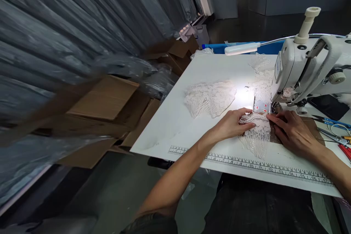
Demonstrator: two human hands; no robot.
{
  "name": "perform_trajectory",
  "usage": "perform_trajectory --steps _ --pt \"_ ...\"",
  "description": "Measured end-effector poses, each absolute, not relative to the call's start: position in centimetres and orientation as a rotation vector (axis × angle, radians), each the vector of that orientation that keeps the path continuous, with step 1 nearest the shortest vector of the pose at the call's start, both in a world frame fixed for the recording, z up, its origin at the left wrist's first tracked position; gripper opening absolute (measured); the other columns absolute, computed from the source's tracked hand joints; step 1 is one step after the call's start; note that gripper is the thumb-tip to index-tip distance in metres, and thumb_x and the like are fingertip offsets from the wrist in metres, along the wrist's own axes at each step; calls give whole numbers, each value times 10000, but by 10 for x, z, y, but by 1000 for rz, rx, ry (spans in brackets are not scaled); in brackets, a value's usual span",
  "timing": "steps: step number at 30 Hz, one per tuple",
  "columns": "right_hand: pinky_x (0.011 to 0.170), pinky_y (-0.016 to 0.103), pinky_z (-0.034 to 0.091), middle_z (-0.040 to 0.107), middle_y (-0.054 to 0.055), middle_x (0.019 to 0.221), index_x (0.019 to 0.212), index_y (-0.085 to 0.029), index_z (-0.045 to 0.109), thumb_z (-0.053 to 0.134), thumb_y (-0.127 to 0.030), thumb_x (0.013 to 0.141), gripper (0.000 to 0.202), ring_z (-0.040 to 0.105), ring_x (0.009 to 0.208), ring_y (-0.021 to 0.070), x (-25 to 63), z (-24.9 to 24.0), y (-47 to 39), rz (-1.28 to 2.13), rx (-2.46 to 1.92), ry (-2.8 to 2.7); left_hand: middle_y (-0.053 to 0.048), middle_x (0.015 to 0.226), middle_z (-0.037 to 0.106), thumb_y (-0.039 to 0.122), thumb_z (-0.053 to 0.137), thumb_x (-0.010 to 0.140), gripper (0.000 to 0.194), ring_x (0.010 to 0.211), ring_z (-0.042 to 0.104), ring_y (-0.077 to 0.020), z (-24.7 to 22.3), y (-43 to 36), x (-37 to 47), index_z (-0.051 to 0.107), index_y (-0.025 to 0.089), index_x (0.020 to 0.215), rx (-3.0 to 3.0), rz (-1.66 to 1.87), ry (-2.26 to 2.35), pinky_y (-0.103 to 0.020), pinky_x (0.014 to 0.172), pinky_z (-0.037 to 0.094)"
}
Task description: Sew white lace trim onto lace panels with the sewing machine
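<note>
A strip of white lace [256, 135] lies on the sewing table, running under the sewing machine [290, 65] beside its needle area. My left hand [236, 122] has its thumb and fingers closed on the lace's scalloped left edge. On the other side, my right hand [293, 129] bends its fingers with the index tip at the lace's right edge, close to the presser foot. A metal plate with red marks [261, 107] shows just beyond the fingertips. More lace continues behind the needle, partly hidden by the machine head.
A bunched lace piece [210, 97] lies to the left. A lit lamp [242, 48] hangs over the table [161, 128], whose front edge bears a printed ruler [251, 164]. Blue-handled scissors [336, 122] and other tools lie right. Cardboard boxes [104, 97] stand left of the table.
</note>
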State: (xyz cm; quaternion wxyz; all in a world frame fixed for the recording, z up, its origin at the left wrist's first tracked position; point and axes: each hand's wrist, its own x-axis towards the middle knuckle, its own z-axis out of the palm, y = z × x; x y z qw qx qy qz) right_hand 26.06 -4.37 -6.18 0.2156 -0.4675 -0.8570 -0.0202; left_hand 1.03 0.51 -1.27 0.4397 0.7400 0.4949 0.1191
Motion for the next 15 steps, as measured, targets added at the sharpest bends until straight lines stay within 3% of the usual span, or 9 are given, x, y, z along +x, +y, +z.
perform_trajectory --steps 6,15 --pt "832 469 530 593 138 1120 1339 -249 605 402 -250 978 414 551 948 283 257 -63 -46 -40 -1390 -2397 -2 758 690 302 669 880 495 569 660 -143 -11 4 11 574 150 1342 1794 310 1220 -249 559 500" --pt "889 458 545 607 137 1142 1362 -234 589 408 -224 983 421 583 1033 272 257 -54 -56 104 -1330 -2325 29 697 649 344 686 848 526 547 623 -128 -13 3 11 592 155 1330 1839 323 1212 -255 588 498"
